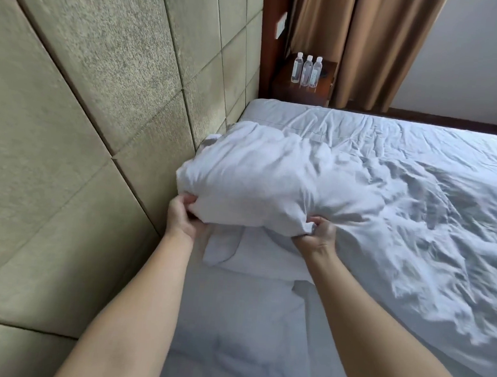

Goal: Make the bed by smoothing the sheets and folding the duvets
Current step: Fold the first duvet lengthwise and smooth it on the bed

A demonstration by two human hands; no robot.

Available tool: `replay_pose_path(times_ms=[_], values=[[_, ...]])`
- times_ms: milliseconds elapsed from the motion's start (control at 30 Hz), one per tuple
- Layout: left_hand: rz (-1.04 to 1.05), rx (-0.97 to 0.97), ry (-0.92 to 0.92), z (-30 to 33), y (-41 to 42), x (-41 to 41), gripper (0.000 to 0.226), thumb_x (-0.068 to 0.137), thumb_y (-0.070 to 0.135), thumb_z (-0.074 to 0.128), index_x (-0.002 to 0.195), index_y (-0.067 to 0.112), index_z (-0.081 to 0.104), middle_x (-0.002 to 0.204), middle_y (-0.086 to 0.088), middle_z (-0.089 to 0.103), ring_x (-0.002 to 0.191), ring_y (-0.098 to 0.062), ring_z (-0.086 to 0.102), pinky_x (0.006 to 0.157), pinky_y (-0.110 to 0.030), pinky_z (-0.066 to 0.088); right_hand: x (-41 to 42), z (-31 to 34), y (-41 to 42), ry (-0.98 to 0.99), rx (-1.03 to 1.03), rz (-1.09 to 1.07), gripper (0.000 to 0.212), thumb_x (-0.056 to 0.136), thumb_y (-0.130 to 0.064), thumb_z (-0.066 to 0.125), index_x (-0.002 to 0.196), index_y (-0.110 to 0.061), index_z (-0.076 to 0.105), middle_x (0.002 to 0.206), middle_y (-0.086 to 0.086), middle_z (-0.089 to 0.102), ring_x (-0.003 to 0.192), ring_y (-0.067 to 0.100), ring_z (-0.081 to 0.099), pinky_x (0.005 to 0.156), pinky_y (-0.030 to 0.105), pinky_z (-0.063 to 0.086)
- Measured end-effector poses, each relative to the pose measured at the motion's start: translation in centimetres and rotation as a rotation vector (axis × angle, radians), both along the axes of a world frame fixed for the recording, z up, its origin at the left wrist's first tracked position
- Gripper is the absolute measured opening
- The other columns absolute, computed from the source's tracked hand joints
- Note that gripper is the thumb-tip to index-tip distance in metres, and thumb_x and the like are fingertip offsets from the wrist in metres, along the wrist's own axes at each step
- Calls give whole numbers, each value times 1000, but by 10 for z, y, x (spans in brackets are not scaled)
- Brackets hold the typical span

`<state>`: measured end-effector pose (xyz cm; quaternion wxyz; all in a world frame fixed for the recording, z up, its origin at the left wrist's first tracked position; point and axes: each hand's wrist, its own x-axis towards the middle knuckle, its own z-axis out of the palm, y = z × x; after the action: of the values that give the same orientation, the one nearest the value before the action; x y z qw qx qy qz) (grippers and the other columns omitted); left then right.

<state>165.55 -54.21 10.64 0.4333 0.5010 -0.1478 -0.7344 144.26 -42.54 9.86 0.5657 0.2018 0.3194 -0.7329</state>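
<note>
A white pillow (260, 177) is lifted off the bed near the padded headboard. My left hand (184, 214) grips its near left corner, and my right hand (316, 231) grips its near right corner. A second white pillow (253, 257) lies flat on the mattress under my hands. The wrinkled white duvet (418, 207) spreads across the right side of the bed. The pale sheet (230, 329) shows bare between my forearms.
The green padded headboard (98, 117) fills the left side. A dark wooden nightstand (324, 84) with three water bottles (307, 71) stands beyond the bed's far corner, next to brown curtains (371, 43).
</note>
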Motion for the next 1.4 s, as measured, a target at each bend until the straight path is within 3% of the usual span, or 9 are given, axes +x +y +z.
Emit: replay_pose_path(times_ms=[100, 233, 300, 433, 600, 800, 1133, 1300, 1400], values=[[99, -21, 41, -13, 14, -2, 20, 79, 8, 42, 79, 18, 59, 79, -7, 63, 78, -25, 63, 84, -37, 48, 14, -19, 18, 74, 112, 98, 43, 52, 11, 38, 81, 3, 68, 77, 23, 67, 69, 36, 67, 74, 51, 49], [227, 279, 79, -115, 32, 45, 25, 89, 2, 45, 89, 18, 64, 108, -20, 63, 99, -33, 58, 99, -49, 43, 39, -80, 38, 25, 557, 215, 18, 77, 3, 42, 70, -13, 45, 51, 5, 52, 37, 19, 52, 33, 17, 40], [239, 374, 22, -158, 21, 64, 20, 86, 7, 51, 92, 18, 67, 124, -25, 57, 110, -37, 57, 101, -48, 44, 47, -92, 41, 51, 561, 198, 8, 80, -5, 51, 78, -13, 51, 74, 2, 57, 53, 18, 52, 39, 18, 41], [253, 190, -2, -79, 34, 39, 43, 86, 51, 60, 116, 21, 59, 104, -8, 67, 95, -28, 66, 87, -42, 53, 47, -66, 18, 74, 360, 20, 11, 87, -21, 52, 92, -16, 60, 89, 2, 61, 74, 23, 60, 67, 33, 53], [171, 140, 29, -57, 19, 15, 49, 86, 42, 65, 128, 17, 59, 121, -11, 66, 106, -30, 65, 77, -42, 57, 41, -42, -1, -19, 207, 17, 44, 60, 3, 39, 94, -7, 66, 93, 9, 69, 80, 28, 67, 100, 36, 47], [367, 268, -95, -81, 40, 9, 40, 94, 30, 58, 132, 16, 52, 129, -9, 58, 112, -32, 58, 95, -49, 49, 67, -94, 33, 108, 501, 268, 13, 85, -9, 62, 97, -14, 61, 77, 1, 64, 64, 13, 60, 41, 17, 48], [421, 232, -96, -61, 70, -6, 43, 87, 51, 62, 111, 15, 59, 114, -7, 64, 104, -26, 63, 92, -38, 53, 38, -67, 55, 88, 369, 166, 27, 91, -37, 61, 97, -11, 59, 92, 5, 61, 77, 20, 59, 71, 29, 48], [425, 218, -189, -53, 112, -33, 41, 79, 49, 71, 94, 11, 64, 102, -7, 65, 82, -20, 65, 60, -26, 53, 19, -65, 89, 95, 407, 262, 36, 96, -44, 52, 91, -8, 55, 93, 7, 57, 97, 25, 57, 96, 34, 42], [367, 170, -165, -42, 135, -53, 32, 84, 27, 72, 111, 14, 60, 112, -7, 59, 96, -22, 58, 70, -29, 52, 7, -55, 108, 94, 450, 417, 40, 97, -42, 48, 122, -13, 60, 143, 7, 49, 136, 28, 41, 113, 31, 32]])
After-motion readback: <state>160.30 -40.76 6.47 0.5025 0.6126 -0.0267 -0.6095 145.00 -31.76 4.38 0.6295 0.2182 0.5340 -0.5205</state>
